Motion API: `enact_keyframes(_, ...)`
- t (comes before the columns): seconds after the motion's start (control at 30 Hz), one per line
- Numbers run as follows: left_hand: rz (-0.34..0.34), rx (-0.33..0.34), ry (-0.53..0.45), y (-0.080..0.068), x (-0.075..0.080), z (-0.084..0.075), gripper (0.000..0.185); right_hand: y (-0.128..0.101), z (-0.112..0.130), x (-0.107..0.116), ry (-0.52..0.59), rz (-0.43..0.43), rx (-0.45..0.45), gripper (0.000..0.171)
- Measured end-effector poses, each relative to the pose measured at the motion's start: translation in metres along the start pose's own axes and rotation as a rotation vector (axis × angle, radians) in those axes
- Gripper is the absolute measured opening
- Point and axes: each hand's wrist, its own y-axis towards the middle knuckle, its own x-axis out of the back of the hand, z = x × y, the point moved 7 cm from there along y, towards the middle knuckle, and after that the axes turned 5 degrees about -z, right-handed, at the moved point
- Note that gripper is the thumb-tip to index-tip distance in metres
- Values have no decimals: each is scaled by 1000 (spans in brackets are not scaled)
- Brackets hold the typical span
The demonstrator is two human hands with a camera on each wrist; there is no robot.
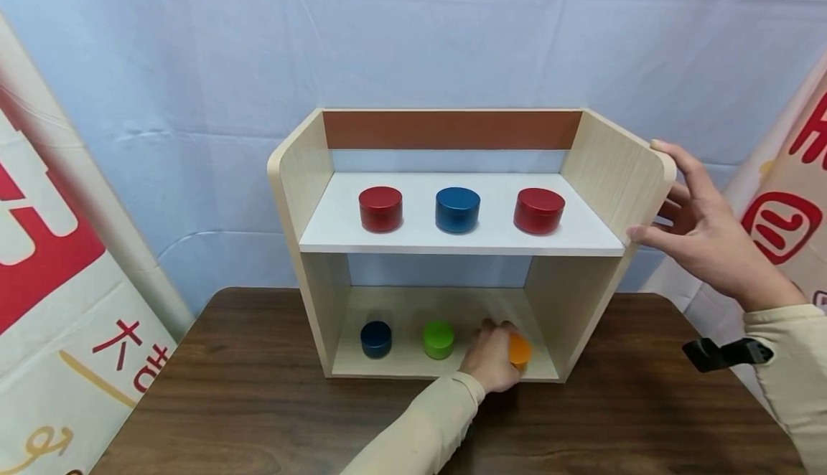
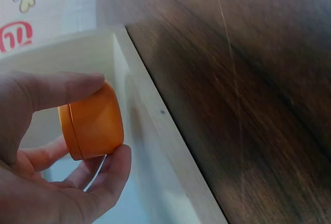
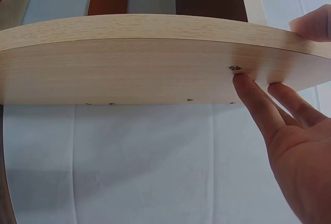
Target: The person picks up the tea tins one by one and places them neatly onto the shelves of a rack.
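Observation:
My left hand (image 1: 494,360) reaches into the lower level of a small two-level shelf (image 1: 461,250) and holds an orange round tin (image 1: 520,351). In the left wrist view, thumb and fingers pinch the orange tin (image 2: 95,123) from opposite sides, just inside the shelf's front edge. Over on the right, my right hand (image 1: 704,234) grips the shelf's side panel. Up close, its fingertips (image 3: 245,81) touch the panel's outer face (image 3: 129,71) while the thumb lies at the edge. A green tin (image 1: 438,340) and a dark blue tin (image 1: 376,339) stand left of my left hand.
On the white upper board (image 1: 413,181) stand two red tins, one left (image 1: 380,209) and one right (image 1: 539,211), with a blue tin (image 1: 457,210) between them. The shelf stands on a dark wooden table (image 1: 258,403), before a pale cloth (image 1: 194,102). Printed banners hang at both sides.

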Motion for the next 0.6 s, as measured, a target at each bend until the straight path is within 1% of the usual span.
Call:
enact_keyframes(0.13,-7,55,-9,5,-4,11,51,0,0,-1,-4,-3,0,114)
enact_keyframes(0.23,-13,91,-28,7,-6,15,55,0,0,-1,-5,-6,-4,114)
enact_keyframes(0.3,-16,111,-39,8,-7,18,54,0,0,-1,-7,-7,-8,113)
enact_keyframes(0.43,-31,136,-30,8,-7,20,51,-1,-1,-1,-9,-7,-7,114)
enact_keyframes(0.6,-49,141,-3,9,-6,22,50,-1,-1,-1,-8,-6,0,114)
